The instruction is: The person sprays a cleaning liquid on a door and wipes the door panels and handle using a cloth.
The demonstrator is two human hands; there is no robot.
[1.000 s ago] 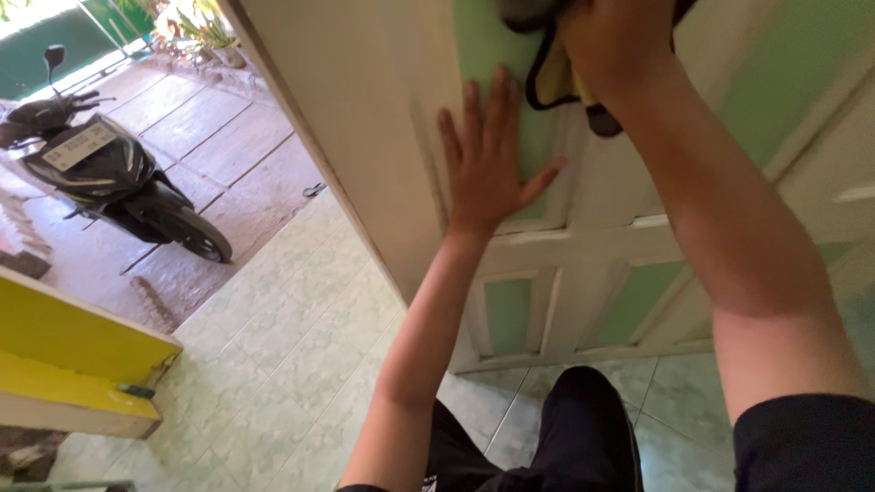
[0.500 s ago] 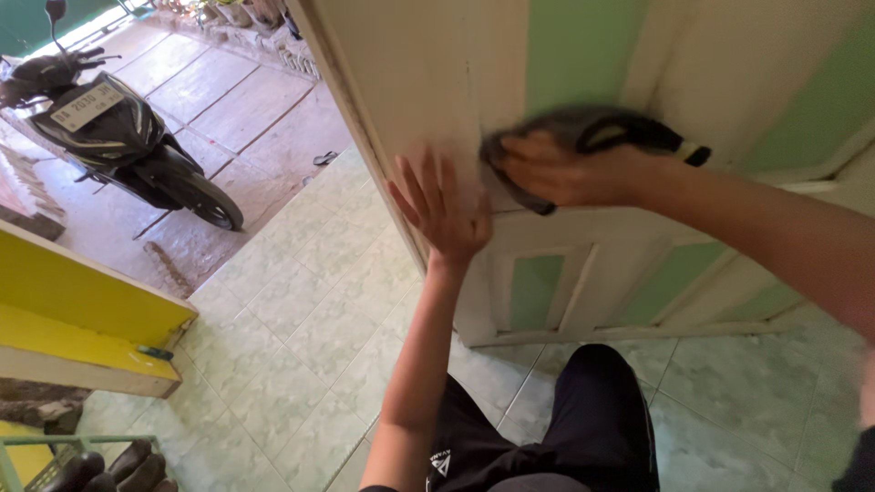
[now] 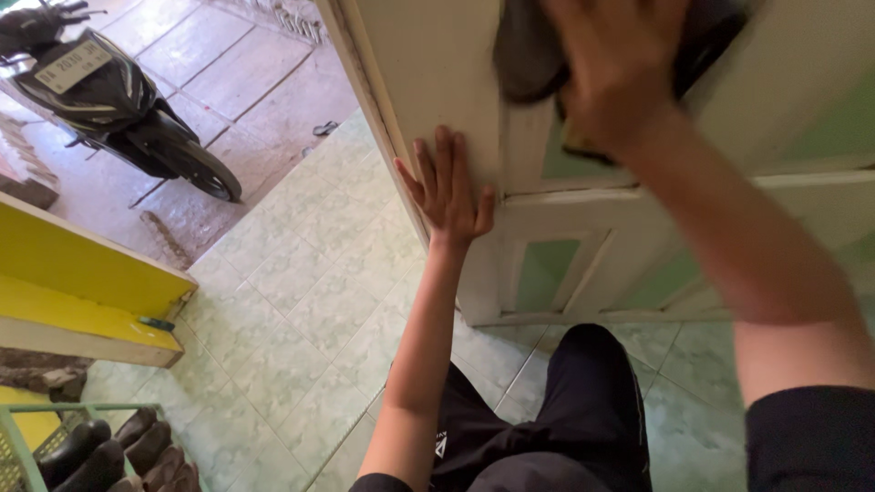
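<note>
— Dark cloth (image 3: 527, 56) first: where is it?

— High on the white door (image 3: 428, 64), bunched under the right hand (image 3: 620, 77). That grip is closed on it and presses it flat to the wood; the hand is blurred, so I cannot tell how each finger lies.

— And nearest the camera?

— Black trousers (image 3: 583, 410), one knee forward over the pale tiled floor (image 3: 301, 319). From there the left arm reaches up to the left hand (image 3: 447, 191). Its grip holds nothing: fingers spread, palm flat on the door's edge, above a green panel (image 3: 545, 273).

— Which step would you call it?

— A wiping stroke over the upper panels, by my reading, with the left hand bracing the door.

— What would another stroke call for?

— Steady pressure through the cloth, and that brace held firm, since the door stands open and could swing.

— Farther off?

— Shoes (image 3: 109, 456) at lower left, a yellow step (image 3: 82, 282), and outside, well apart, a black scooter (image 3: 109, 100).
</note>
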